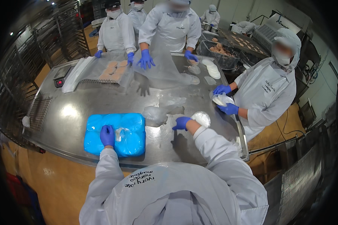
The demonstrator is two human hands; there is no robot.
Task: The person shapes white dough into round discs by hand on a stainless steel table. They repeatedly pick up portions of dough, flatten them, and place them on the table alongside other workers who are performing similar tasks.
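Note:
A large pack wrapped in shiny blue plastic [133, 144] lies on the steel table in front of me, with rounded bulges and a torn spot on top. On it rests my left hand [107, 135], blue-gloved and closed; whatever its fingers grip is hidden. My right hand [182, 123], also gloved in blue, hovers over the table to the right of the pack. Its fingers are partly stretched leftward, with nothing seen in them. Beside my right wrist sits a pile of round white discs [202, 118]. Crumpled clear plastic [155, 114] lies between the pack and that hand.
Across the steel table [71, 127], a co-worker [172, 32] handles a clear sheet [159, 69] near pink patties [114, 70]. At the right edge another person [268, 86] holds white discs [223, 100]. A scale [62, 77] and wire racks [37, 108] are at left.

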